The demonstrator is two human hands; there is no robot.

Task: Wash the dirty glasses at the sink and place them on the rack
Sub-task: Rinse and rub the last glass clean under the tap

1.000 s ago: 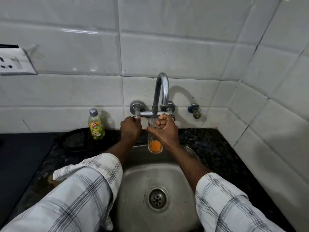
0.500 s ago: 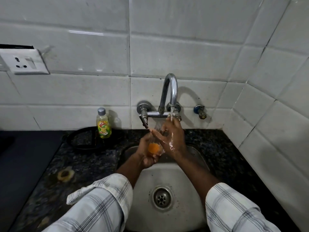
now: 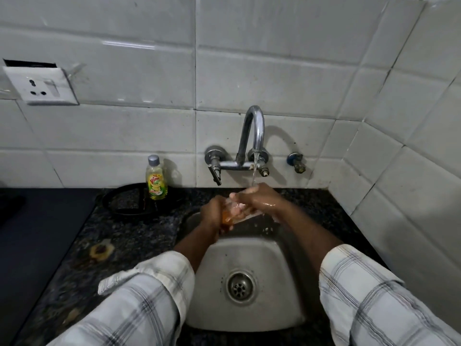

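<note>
A clear glass (image 3: 233, 213) with an orange bottom lies tilted on its side between both hands, over the back of the steel sink (image 3: 279, 278). My left hand (image 3: 212, 212) wraps the orange bottom end. My right hand (image 3: 262, 199), wet and shiny, covers the upper part near the rim, with fingers over it. A thin stream of water runs from the chrome tap (image 3: 253, 136) onto my right hand. Most of the glass is hidden by the fingers. No rack is in view.
A dish-soap bottle (image 3: 156, 179) stands on the dark stone counter (image 3: 129, 236) left of the tap, beside a black ring stand (image 3: 124, 203). A dark hob (image 3: 37, 236) fills the left. White tiled walls close the back and right; a socket (image 3: 41, 86) sits upper left.
My left hand left the tap handle and took the glass's bottom. Water now runs. The glass went from upright to tilted sideways, with my right hand moving over its upper part.
</note>
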